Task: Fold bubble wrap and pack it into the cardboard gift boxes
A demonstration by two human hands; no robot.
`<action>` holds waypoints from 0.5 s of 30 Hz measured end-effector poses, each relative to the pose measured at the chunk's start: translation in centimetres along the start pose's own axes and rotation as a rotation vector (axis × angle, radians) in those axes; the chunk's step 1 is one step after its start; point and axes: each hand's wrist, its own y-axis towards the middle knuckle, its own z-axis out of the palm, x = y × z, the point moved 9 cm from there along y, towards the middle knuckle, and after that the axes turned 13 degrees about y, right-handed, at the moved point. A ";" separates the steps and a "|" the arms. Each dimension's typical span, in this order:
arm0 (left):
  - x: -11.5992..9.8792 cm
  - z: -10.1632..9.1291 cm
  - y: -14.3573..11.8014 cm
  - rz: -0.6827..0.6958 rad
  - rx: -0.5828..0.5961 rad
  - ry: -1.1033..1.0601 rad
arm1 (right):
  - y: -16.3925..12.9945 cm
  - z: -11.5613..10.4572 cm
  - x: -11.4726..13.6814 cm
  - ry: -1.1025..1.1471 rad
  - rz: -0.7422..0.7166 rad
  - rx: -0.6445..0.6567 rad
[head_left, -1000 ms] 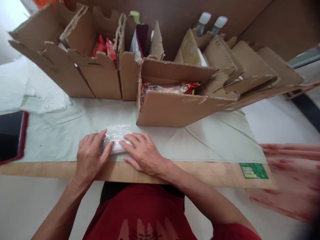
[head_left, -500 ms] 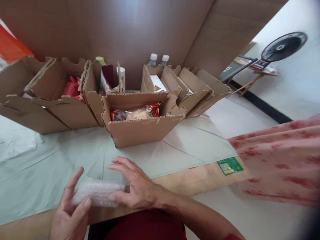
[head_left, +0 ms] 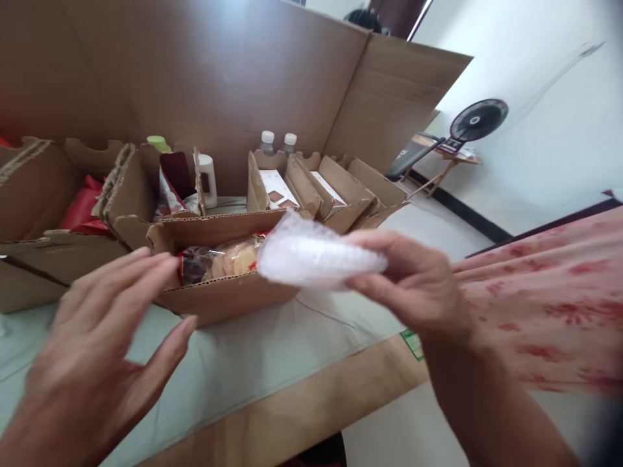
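My right hand [head_left: 413, 279] pinches one end of a bubble-wrapped bundle [head_left: 316, 256], holding it in the air over the right end of the front cardboard box [head_left: 233, 301]. What lies inside the wrap cannot be made out. My left hand [head_left: 107, 331] is raised at the box's left end, empty, with thumb and fingers apart. A clear packet of round biscuits [head_left: 231, 259] with red ends lies in the front box, its right end partly hidden by the bundle.
Behind stands a row of cardboard bins holding a red packet [head_left: 85, 204], white cartons [head_left: 277, 188] and other goods. Two white-capped bottles [head_left: 267, 139] stand behind them, before a tall cardboard screen [head_left: 195, 78]. A fan [head_left: 474, 122] and pink flowered cloth [head_left: 545, 292] are on the right.
The bubble-wrapped bundle has risen from the table's near edge to above the front box, now in my right hand. My left hand has let go of it and moved forward and left.
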 end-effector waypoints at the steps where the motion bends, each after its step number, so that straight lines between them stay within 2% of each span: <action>1: -1.1 0.5 0.8 0.101 -0.002 0.030 | 1.4 -1.2 1.1 -0.134 -0.051 -0.005; 2: -2.1 1.2 1.1 0.186 0.004 0.034 | 2.8 -1.6 1.9 -0.264 -0.081 0.037; 4: -3.1 2.3 0.7 0.270 0.021 0.035 | 5.2 -0.9 2.3 -0.483 -0.107 0.230; 7: -3.2 2.9 -0.6 0.308 0.021 0.010 | 6.7 2.9 1.1 -0.672 -0.136 0.598; 9: -2.7 3.0 -0.9 0.295 0.027 -0.008 | 6.9 6.1 -0.6 -0.751 -0.173 0.751; 12: -2.1 3.5 -0.7 0.265 0.061 -0.033 | 6.6 10.8 -5.0 -0.890 -0.159 0.915; 15: -2.1 3.8 -0.1 0.226 0.094 -0.042 | 6.5 12.8 -8.5 -0.921 -0.058 1.013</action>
